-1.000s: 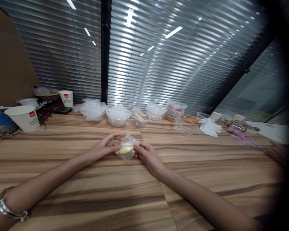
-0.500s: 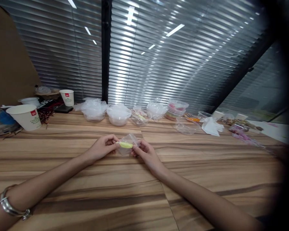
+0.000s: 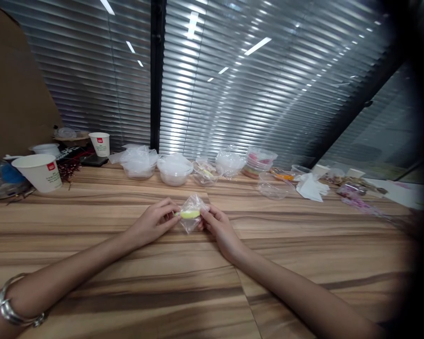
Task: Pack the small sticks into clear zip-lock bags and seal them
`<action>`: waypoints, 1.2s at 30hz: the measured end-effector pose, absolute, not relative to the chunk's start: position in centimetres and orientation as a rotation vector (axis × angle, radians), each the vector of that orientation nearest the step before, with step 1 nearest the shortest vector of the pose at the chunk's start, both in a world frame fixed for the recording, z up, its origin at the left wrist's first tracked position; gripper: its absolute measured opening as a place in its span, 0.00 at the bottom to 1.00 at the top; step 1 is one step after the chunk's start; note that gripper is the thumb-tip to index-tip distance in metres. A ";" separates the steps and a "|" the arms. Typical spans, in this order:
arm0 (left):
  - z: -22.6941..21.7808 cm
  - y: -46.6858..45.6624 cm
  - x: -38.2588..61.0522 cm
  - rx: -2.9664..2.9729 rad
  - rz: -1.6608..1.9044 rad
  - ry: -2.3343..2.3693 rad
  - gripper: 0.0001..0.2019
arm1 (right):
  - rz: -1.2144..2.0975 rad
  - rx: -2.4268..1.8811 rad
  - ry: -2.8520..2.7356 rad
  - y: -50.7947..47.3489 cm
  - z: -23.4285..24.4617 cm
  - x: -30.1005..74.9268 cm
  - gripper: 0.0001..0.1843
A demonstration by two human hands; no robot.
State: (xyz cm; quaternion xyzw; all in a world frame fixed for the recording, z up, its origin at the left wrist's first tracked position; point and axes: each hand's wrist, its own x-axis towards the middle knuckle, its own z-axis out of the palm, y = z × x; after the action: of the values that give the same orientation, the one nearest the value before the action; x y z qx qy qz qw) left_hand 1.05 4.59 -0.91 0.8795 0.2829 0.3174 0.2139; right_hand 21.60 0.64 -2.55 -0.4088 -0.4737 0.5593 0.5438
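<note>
Both my hands meet over the middle of the wooden table [image 3: 198, 292]. Between them is a small clear plastic bag [image 3: 191, 208] with a yellow-green piece [image 3: 189, 214] inside. My left hand [image 3: 154, 223] pinches the bag's left side with closed fingers. My right hand [image 3: 219, 228] pinches its right side the same way. The bag stands just above the tabletop. A silver bracelet [image 3: 16, 310] is on my left wrist.
A row of clear plastic bowls and bags [image 3: 175, 170] lines the far edge under the window blinds, with stacked coloured tubs [image 3: 258, 161] and white tissue [image 3: 311, 187] to the right. White paper cups [image 3: 38, 172] stand far left. Small packets [image 3: 353, 193] lie far right.
The bag has been turned between my fingers so the yellow-green piece now lies flat and level. Both hands stay close together at the same spot.
</note>
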 end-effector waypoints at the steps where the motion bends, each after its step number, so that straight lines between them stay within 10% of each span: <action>1: -0.9 4.5 1.1 2.468 0.868 0.770 0.11 | 1.332 -0.970 -1.110 0.6 -2.5 21.6 0.14; 19: -1.8 4.2 0.7 2.746 0.766 0.950 0.09 | 0.715 -1.144 -1.724 -1.6 -1.8 21.2 0.10; 36: -0.4 5.4 0.9 2.144 0.805 0.801 0.13 | 1.271 -0.934 -1.194 0.6 -2.8 21.8 0.13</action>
State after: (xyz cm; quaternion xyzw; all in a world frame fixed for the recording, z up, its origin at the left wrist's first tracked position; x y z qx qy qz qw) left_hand 0.91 5.40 -0.37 0.8277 0.3091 0.3110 0.3502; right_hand 21.77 0.62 -2.82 -0.3943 -0.5043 0.5370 0.5494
